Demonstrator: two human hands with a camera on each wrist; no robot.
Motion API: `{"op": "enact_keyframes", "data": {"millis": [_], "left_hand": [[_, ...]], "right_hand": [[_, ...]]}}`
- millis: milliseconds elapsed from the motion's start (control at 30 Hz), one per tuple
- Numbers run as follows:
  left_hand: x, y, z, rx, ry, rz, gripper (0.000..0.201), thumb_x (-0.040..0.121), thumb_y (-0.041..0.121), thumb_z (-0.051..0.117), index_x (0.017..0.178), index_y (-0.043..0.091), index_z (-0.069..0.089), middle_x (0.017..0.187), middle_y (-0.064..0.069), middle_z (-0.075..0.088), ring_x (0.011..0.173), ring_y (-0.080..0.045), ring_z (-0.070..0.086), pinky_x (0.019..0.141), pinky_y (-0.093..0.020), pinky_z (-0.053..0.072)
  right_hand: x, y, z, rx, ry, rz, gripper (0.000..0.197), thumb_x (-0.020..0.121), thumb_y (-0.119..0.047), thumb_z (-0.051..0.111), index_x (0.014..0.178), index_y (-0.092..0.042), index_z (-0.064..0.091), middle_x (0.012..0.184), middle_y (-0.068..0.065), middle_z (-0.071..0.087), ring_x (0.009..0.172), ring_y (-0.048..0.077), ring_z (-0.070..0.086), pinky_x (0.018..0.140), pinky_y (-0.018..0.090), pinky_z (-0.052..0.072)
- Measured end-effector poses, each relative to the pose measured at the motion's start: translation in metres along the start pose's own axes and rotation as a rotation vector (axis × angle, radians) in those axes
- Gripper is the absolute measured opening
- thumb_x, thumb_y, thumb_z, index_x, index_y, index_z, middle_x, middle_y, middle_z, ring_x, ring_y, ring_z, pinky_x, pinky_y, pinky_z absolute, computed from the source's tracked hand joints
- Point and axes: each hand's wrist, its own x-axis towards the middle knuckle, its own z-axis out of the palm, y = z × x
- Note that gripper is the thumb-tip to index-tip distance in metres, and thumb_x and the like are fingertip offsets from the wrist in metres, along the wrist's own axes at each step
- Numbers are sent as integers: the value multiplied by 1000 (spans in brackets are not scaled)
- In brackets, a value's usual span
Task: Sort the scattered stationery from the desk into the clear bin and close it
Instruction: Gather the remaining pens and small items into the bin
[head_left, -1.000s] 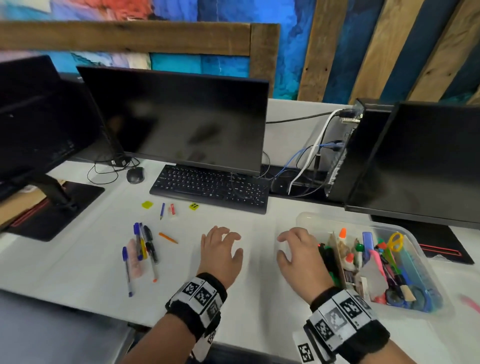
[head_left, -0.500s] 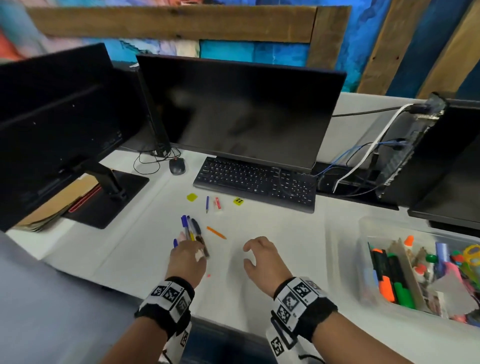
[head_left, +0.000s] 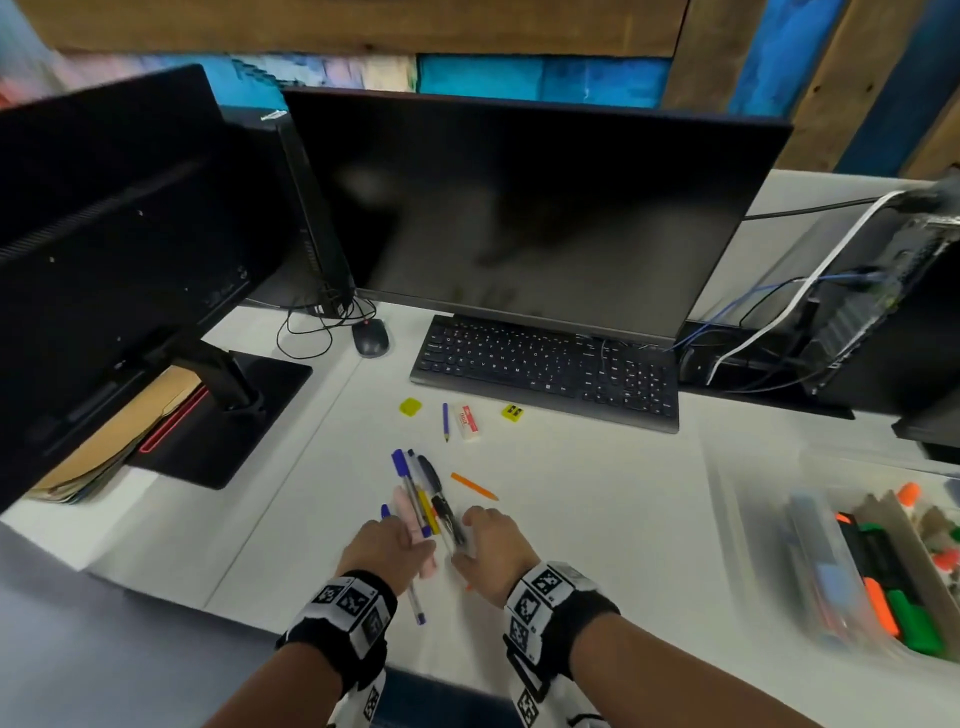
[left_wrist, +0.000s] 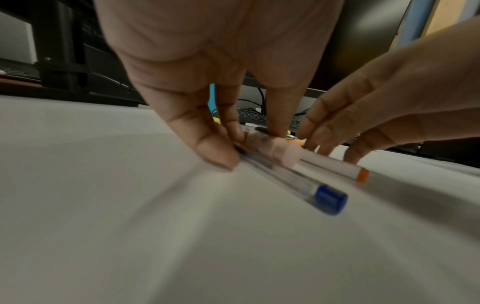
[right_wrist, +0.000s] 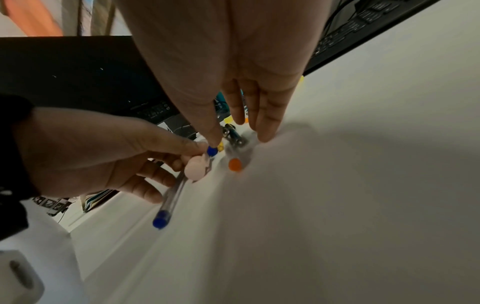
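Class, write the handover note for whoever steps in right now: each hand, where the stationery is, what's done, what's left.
Left hand: fingers pinching the pen bundle on the desk.
Right hand: open, fingers straight, touching the bundle's other side.
Loose near the keyboard: orange pencil, blue pencil, eraser, two yellow pieces.
Done: clear bin, at right, already holds markers.
Left: bin the bundle and loose items, then close it; no lid in view.
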Motion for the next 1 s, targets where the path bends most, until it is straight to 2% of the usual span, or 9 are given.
{"op": "enact_keyframes", "data": {"millis": [67, 133, 333, 533, 633, 700, 800, 900, 1000], "left_hand": [[7, 0, -1, 0, 4, 4, 35, 84, 46, 60, 64, 23, 42, 80, 2, 53, 71, -15, 55, 61, -23, 38], [14, 0, -3, -9, -3, -5, 33, 82, 45, 61, 64, 22, 46, 84, -1, 59, 72, -18, 62, 62, -24, 44], [29, 2, -9, -24, -18, -33, 26, 80, 39, 60, 67, 18, 55, 96, -9, 63, 71, -23, 68, 71, -31, 56], [36, 6, -13, 94, -57, -37, 36, 82, 45, 53, 93, 12, 62, 103, -7, 54, 74, -23, 66, 71, -29, 54], [40, 7, -16, 147, -97, -10, 35, 83, 42, 46, 89, 11, 62, 96, -7, 56, 72, -20, 60, 58, -25, 43], [41, 7, -19, 115, -120, -11, 31, 83, 40, 46, 80, 12, 60, 87, -6, 60, 69, -19, 61, 53, -24, 42], [42, 6, -21, 21, -122, -15, 29, 86, 35, 47, 75, 10, 60, 79, -5, 63, 71, -21, 68, 62, -28, 53], [40, 8, -24, -55, -111, -7, 26, 87, 29, 46, 75, 9, 58, 75, -5, 66, 72, -22, 71, 70, -31, 57], [36, 11, -25, -176, -94, -25, 22, 87, 25, 46, 78, 9, 56, 69, -4, 65, 72, -24, 72, 70, -35, 60]], "right_hand": [[12, -9, 2, 4, 27, 3, 36, 90, -26, 52, 119, -5, 48, 120, 15, 54, 115, 31, 50, 92, 34, 41], [22, -15, 0, 9, 40, 16, 32, 92, -25, 50, 116, -4, 49, 119, 17, 55, 113, 31, 50, 90, 34, 40], [46, -22, -6, -73, 33, 177, 36, 95, -14, 43, 130, -6, 41, 130, 16, 49, 119, 31, 50, 94, 37, 43], [53, -18, -21, -107, -17, 262, 33, 96, -12, 41, 128, -5, 40, 128, 13, 54, 117, 28, 55, 92, 33, 45], [54, -19, -26, -154, -41, 289, 30, 97, -10, 36, 127, -4, 41, 128, 14, 55, 118, 30, 55, 92, 35, 44], [55, -19, -27, -157, -82, 286, 31, 98, -11, 33, 127, -5, 39, 127, 16, 55, 117, 31, 55, 92, 36, 44], [56, -17, -29, -166, -112, 293, 32, 98, -11, 31, 129, -5, 37, 126, 17, 56, 115, 33, 56, 90, 37, 45], [54, -15, -32, -174, -103, 310, 32, 98, -12, 34, 129, -4, 38, 125, 16, 58, 114, 31, 57, 89, 36, 46], [50, -13, -36, -156, -111, 337, 34, 97, -13, 34, 130, -6, 37, 125, 16, 57, 114, 31, 57, 91, 36, 46]]}}
